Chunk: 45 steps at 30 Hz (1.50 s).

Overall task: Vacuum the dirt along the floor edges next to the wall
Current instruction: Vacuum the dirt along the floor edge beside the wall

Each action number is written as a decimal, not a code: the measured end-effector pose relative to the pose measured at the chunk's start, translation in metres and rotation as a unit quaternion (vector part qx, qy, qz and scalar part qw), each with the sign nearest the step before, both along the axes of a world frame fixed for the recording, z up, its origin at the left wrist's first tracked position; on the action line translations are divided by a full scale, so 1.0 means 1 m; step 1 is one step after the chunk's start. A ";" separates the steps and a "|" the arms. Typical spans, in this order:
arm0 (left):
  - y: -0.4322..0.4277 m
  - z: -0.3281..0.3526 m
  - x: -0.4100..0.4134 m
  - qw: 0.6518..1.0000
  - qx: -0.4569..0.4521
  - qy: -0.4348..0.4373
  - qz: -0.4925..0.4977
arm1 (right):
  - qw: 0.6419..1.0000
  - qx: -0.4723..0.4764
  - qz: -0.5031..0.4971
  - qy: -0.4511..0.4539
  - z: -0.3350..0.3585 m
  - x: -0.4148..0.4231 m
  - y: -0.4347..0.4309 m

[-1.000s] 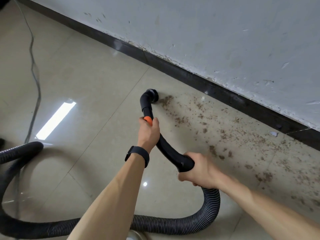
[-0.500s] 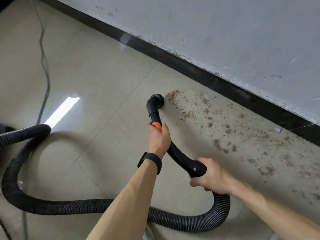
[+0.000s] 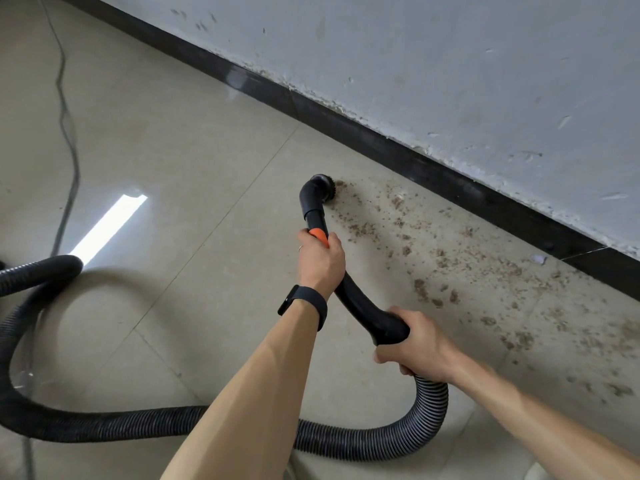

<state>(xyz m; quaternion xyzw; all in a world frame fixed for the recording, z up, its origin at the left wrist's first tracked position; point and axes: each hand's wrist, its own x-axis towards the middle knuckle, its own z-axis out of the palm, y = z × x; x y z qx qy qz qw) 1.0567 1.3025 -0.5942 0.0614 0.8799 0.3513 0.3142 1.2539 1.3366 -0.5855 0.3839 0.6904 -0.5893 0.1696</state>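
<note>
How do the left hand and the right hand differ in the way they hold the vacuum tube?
The left hand grips the black tube far forward, at the orange ring; the right hand grips its rear end, where the ribbed hose begins. The left wrist wears a black watch; the right wrist is bare. Both curl round that tube.

Bare forearms (image 3: 256, 393); 1 black smartwatch (image 3: 304, 304) strapped just behind left hand (image 3: 320, 261).

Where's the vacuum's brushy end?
Mid-frame in the head view, the round black brush nozzle touches the beige floor at the left end of the brown dirt, short of the black skirting board.
</note>
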 end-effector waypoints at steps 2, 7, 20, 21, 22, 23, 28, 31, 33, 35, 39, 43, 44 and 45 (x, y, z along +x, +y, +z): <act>0.002 0.001 0.002 1.000 -0.003 0.004 -0.007 | 1.000 -0.001 -0.003 0.002 -0.001 0.001 0.002; 0.010 0.003 0.004 0.998 -0.019 0.036 -0.038 | 1.000 -0.005 -0.014 0.006 -0.004 0.003 0.005; 0.028 0.005 0.015 0.999 0.005 0.009 -0.037 | 0.999 -0.014 -0.046 0.006 -0.004 0.015 0.013; 0.030 0.005 0.017 0.999 0.005 0.007 -0.038 | 0.999 -0.013 -0.048 0.006 -0.004 0.016 0.014; 0.032 0.005 0.018 0.999 0.005 0.009 -0.040 | 0.999 -0.013 -0.050 0.005 -0.004 0.017 0.015; 0.034 0.005 0.019 0.999 0.005 0.010 -0.042 | 0.999 -0.014 -0.052 0.005 -0.004 0.019 0.016; 0.043 0.003 0.025 0.998 0.007 0.010 -0.056 | 0.998 -0.018 -0.063 0.006 -0.003 0.025 0.021; 0.048 0.003 0.028 0.998 0.009 0.010 -0.062 | 0.997 -0.019 -0.068 0.006 -0.002 0.028 0.024; 0.051 0.005 0.031 0.998 0.009 0.010 -0.066 | 0.997 -0.021 -0.070 0.005 -0.001 0.031 0.025; 0.053 0.005 0.033 0.997 0.008 0.013 -0.071 | 0.997 -0.022 -0.072 0.003 0.000 0.032 0.027; 0.059 0.005 0.038 0.997 0.009 0.013 -0.075 | 0.996 -0.030 -0.088 -0.001 0.002 0.037 0.028; 0.067 0.004 0.047 0.996 0.014 0.011 -0.093 | 0.994 -0.029 -0.106 -0.007 0.001 0.047 0.027; 0.068 0.003 0.050 0.994 0.010 0.014 -0.105 | 0.994 -0.028 -0.108 -0.007 0.001 0.049 0.027; 0.070 0.003 0.052 0.993 0.006 0.017 -0.115 | 0.993 -0.028 -0.111 -0.006 0.000 0.050 0.028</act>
